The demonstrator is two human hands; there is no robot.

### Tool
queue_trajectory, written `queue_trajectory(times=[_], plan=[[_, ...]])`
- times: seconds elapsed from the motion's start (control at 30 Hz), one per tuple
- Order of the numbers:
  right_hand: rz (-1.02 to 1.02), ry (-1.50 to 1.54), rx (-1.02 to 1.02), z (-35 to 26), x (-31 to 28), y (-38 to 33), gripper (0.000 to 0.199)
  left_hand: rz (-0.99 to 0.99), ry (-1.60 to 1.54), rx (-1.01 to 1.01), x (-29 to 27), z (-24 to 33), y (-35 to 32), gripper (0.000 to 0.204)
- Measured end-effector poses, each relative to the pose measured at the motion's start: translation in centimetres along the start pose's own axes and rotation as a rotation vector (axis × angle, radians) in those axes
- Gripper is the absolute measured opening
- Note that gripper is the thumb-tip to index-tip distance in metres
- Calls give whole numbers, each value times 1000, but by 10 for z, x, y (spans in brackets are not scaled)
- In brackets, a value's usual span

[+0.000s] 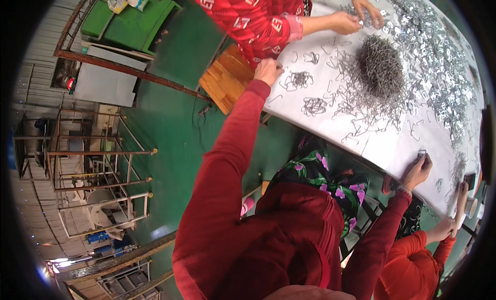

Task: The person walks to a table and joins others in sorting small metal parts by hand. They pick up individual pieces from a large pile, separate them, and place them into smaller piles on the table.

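Observation:
My left hand (268, 71) is at the left edge of the white-covered table (318, 127), its fingers drawn together; whatever they may hold is too small to make out. Close by lie small clusters of bent wire hooks (299, 80). Over the near right part of the table, my right hand (417, 172) pinches a small shiny metal clip (422, 153) between thumb and fingers. A dense mound of wire hooks (381, 65) rises between the two hands, with loose hooks scattered around it. Beyond it spreads a broad layer of shiny metal clips (431, 75).
Across the table, a person in a red patterned shirt (253, 16) has both hands (345, 22) among the pieces. Another person in orange (411, 269) works at my right. A wooden stool (227, 78) stands by the left edge; metal racks (98, 166) stand farther left.

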State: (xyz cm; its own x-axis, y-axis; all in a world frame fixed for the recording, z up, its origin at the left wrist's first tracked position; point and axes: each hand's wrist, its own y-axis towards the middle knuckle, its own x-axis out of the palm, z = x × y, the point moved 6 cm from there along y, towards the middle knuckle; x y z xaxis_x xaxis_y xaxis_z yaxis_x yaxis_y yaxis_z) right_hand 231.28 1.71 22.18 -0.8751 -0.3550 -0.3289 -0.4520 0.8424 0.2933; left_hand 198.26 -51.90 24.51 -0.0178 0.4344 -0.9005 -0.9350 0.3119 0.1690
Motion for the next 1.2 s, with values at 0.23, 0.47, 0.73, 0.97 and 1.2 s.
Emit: queue_trajectory(times=[0.23, 0.47, 0.73, 0.97, 1.2], plan=[[-4, 61, 4, 12, 1, 3, 21, 131, 182, -20, 10, 5, -10, 16], [21, 121, -13, 14, 3, 4, 21, 238, -44, 47, -36, 35, -22, 12], [-4, 95, 8, 16, 3, 4, 21, -62, -248, 173, 4, 124, -14, 12], [16, 36, -2, 9, 5, 1, 21, 31, -193, 130, 35, 133, 8, 16], [13, 66, -9, 14, 4, 3, 20, -169, -59, 229, 9, 148, -62, 26]])
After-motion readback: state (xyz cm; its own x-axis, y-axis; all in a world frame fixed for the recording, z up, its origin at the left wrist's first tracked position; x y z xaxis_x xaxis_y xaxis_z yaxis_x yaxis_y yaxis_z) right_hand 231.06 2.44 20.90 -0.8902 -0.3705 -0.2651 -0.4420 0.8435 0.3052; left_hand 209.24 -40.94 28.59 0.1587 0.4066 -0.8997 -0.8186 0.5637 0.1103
